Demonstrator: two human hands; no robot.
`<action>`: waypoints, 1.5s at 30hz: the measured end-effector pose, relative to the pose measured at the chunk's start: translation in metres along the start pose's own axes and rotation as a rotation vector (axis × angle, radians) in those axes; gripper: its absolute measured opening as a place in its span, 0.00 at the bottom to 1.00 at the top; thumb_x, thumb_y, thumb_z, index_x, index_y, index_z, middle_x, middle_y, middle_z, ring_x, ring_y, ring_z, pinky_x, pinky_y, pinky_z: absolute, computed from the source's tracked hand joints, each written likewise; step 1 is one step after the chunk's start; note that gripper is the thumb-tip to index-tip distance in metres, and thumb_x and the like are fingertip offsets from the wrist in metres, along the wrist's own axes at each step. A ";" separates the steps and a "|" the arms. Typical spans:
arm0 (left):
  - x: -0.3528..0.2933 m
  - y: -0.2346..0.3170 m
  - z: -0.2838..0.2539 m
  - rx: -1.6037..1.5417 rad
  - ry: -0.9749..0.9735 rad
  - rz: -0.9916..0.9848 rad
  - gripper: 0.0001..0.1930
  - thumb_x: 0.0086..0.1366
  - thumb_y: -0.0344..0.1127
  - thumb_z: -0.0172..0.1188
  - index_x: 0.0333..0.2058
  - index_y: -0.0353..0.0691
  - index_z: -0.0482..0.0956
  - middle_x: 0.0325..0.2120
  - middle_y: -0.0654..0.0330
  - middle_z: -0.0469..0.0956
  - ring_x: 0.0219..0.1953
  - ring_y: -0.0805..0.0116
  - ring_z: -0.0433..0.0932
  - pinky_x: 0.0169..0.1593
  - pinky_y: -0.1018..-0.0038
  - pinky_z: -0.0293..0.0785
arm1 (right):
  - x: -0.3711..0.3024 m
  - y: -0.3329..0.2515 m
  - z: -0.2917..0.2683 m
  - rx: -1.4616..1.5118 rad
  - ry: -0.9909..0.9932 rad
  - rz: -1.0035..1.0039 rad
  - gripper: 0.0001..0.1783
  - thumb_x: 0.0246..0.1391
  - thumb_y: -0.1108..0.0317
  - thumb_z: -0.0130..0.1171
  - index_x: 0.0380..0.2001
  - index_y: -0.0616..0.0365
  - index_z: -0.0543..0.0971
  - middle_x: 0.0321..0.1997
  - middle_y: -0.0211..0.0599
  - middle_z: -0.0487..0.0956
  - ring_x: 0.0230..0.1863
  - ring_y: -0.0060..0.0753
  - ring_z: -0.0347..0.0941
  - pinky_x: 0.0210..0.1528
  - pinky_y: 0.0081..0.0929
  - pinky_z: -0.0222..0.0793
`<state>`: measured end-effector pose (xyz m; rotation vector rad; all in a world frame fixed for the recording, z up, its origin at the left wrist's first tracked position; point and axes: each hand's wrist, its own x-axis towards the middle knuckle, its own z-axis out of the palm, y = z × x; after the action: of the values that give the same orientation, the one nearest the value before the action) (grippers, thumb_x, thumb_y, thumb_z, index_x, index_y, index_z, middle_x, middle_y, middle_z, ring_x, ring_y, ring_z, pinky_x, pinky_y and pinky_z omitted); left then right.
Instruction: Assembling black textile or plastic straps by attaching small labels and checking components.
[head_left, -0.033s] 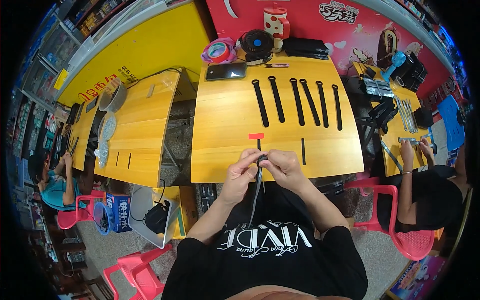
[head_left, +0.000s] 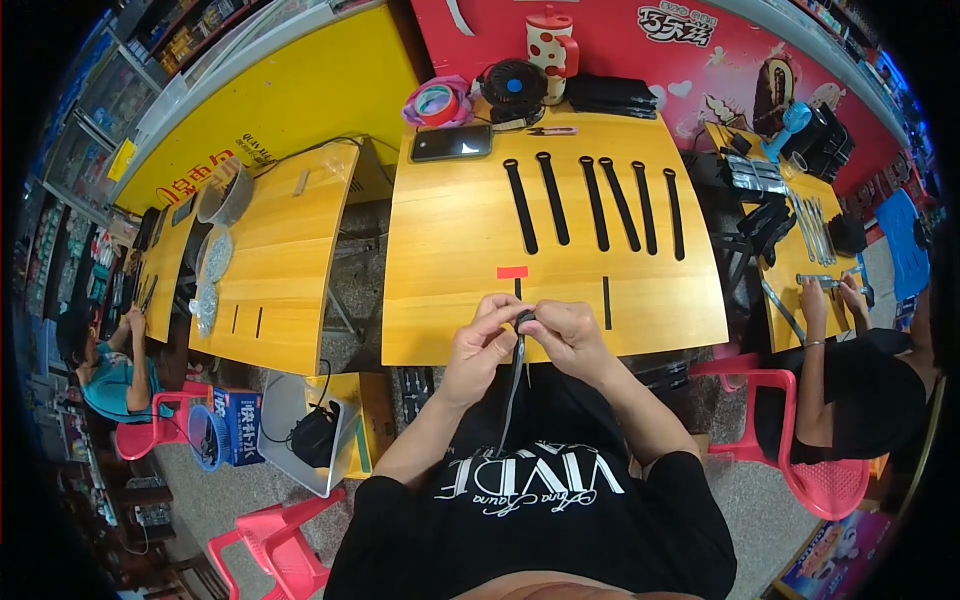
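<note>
Both my hands meet at the table's near edge, pinching the upper end of a black strap (head_left: 514, 385) between them. From there its tail, looking grey along one side, hangs down in front of my shirt. My left hand (head_left: 480, 350) grips it with thumb and fingers. My right hand (head_left: 568, 335) is closed on the same end, where the strap looks folded or looped; the fingers partly hide it. Farther up the table (head_left: 450, 240) lie several black straps (head_left: 522, 210), each with a ringed far end. Just beyond my hands are a red strip (head_left: 512, 272) and a dark line (head_left: 607, 303).
At the table's back stand a phone (head_left: 452, 144), tape roll (head_left: 437, 103), black fan (head_left: 514, 85), spotted tumbler (head_left: 548, 60) and black stack (head_left: 612, 97). A pink-handled tool (head_left: 554, 131) lies there. People work at side tables, left and right. A clear bin (head_left: 290, 455) stands lower left.
</note>
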<state>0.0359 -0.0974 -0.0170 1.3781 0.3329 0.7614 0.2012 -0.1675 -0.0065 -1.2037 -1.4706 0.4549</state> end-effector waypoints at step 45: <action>0.002 -0.005 -0.062 -0.798 0.450 -0.075 0.07 0.70 0.33 0.54 0.35 0.36 0.77 0.32 0.57 0.77 0.33 0.66 0.75 0.40 0.69 0.75 | -0.004 -0.052 -0.040 0.140 -0.405 -0.258 0.14 0.51 0.77 0.64 0.19 0.60 0.68 0.17 0.40 0.70 0.17 0.45 0.71 0.20 0.37 0.61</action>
<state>-0.0005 -0.0495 -0.0340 0.4367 0.3703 0.9980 0.2143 -0.2053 0.0455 -0.8244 -1.8771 0.6379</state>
